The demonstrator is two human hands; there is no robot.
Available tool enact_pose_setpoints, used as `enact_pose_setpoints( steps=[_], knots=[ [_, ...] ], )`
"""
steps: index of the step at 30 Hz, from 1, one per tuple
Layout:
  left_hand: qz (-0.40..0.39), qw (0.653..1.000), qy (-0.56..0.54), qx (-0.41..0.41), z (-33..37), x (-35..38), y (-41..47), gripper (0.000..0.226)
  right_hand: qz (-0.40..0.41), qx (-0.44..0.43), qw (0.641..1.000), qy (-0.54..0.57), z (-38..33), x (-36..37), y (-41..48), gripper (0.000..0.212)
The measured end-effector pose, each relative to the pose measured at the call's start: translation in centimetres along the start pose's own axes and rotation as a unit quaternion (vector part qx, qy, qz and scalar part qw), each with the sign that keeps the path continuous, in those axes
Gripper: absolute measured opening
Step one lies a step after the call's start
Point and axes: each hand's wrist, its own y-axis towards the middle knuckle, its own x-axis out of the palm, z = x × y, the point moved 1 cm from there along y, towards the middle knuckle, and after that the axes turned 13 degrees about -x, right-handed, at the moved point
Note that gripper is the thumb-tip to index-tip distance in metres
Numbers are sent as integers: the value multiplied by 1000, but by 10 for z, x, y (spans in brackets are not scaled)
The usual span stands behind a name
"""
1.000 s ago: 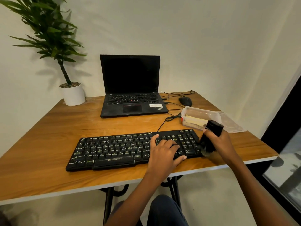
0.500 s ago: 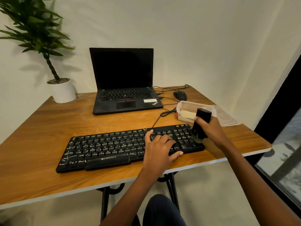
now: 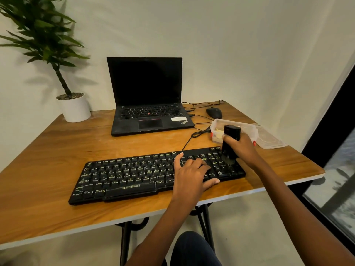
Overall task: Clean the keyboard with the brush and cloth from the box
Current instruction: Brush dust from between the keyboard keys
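A wooden table (image 3: 57,160) holds a black Zebronics keyboard (image 3: 124,175) along its near edge, with a clear plastic box (image 3: 217,125) just beyond its right end. The left hand (image 3: 190,175) lies flat on the keys. The right hand (image 3: 244,148) clasps the black brush (image 3: 230,143), which has moved from the keyboard's right edge onto the number pad, so brushing has likely begun. The table's right edge is close; open room lies left.

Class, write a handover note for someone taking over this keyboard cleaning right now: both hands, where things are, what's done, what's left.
Left hand rests open on the keyboard, right of centre.
Right hand grips the brush, bristles on the number pad.
Box open behind the keyboard, pale cloth inside.
Done: brush out and in use.
Left: brush the remaining keys, then wipe with the cloth.
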Motion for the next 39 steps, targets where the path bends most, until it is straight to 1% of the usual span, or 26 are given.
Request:
enact_pose_setpoints(
  steps=[2,4,5,6,7,9,10,13,14,17,18,20,21,22,25,26,28,31,33,36,39],
  knots=[
    [-1,1000,-2,1,0,0,0,54,24,-6,1000,-5,0,-1,3,28],
    [4,1000,-5,2,-1,0,0,54,-23,10,999,29,0,-1,1,29],
    [5,1000,-8,2,-1,0,0,53,-48,14,998,39,-2,-1,-2,26],
    [4,1000,-10,1,-1,0,0,53,-54,8,998,41,-2,-2,-2,21],
    [2,1000,-10,0,-1,0,0,53,-38,-6,999,35,-3,-4,-1,16],
    [-1,1000,-10,-2,-1,0,0,54,1,-22,999,29,-3,-7,2,15],
    [0,1000,-10,-2,-1,0,0,54,-2,-17,999,38,-2,-8,2,16],
    [0,1000,-9,-2,-1,-1,0,54,-60,12,997,53,0,-7,0,17],
    [-1,1000,-9,-3,-1,-1,0,54,-53,9,998,43,2,-8,1,18],
    [-2,1000,-9,-1,-1,0,0,53,16,-16,999,24,3,-13,5,23],
    [0,1000,-10,-1,-1,0,0,53,10,-13,999,27,3,-13,4,21],
    [1,1000,-10,-2,-1,0,0,54,-35,0,999,26,1,-10,-1,14],
    [1,1000,-10,-2,-1,0,0,54,-41,2,999,19,1,-9,-3,13],
    [1,1000,-9,-1,-1,0,0,54,-25,-4,1000,9,1,-8,-4,14],
    [3,1000,-7,-2,-1,1,0,53,63,-29,998,0,1,-5,-11,18],
    [2,1000,-7,-3,-1,0,0,53,74,-32,997,4,0,-3,-16,18],
    [-1,1000,-6,-4,-1,0,0,53,72,-25,997,11,1,-2,-27,19],
    [-4,1000,-3,-5,-1,0,-1,54,44,17,998,50,-4,-9,-37,6],
    [-5,1000,-3,-7,-1,0,0,54,27,25,999,18,-6,-12,-35,11],
    [-7,1000,-9,-7,0,-1,0,53,62,22,997,-45,-8,-7,-23,8],
    [-4,1000,-15,-5,-1,-1,0,52,95,25,994,-45,-6,6,-10,12]
  ],
)
